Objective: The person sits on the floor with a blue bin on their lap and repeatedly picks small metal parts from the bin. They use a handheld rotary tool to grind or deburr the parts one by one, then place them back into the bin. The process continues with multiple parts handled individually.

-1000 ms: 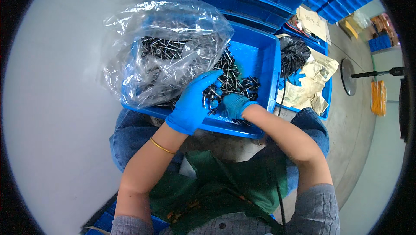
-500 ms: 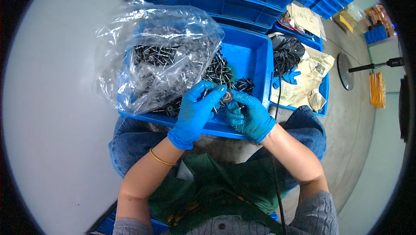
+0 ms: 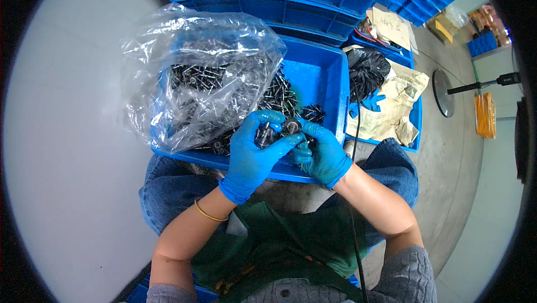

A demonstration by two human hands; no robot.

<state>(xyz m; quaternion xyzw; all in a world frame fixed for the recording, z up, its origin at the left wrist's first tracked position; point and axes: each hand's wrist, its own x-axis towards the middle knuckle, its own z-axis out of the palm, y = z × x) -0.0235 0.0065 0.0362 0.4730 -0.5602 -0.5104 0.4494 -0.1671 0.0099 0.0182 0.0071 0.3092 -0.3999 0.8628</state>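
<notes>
The dark round-headed part (image 3: 291, 127), long axis hidden, is pinched by the right hand (image 3: 324, 156) at its ten o'clock, two o'clock from the left hand (image 3: 248, 156), which curls around metal pieces (image 3: 264, 135).

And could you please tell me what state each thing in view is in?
Left hand: gloved, closed on small parts.
Right hand: gloved, closed on a round part.
Tray: partly filled, bare toward its far right.
Heap: loose, jumbled.
Clear bag: crumpled, draped over the tray's left side.
Black bag: bunched up.
Paper: crumpled.
Crates: stacked.
Bracelet: worn, left wrist.
</notes>
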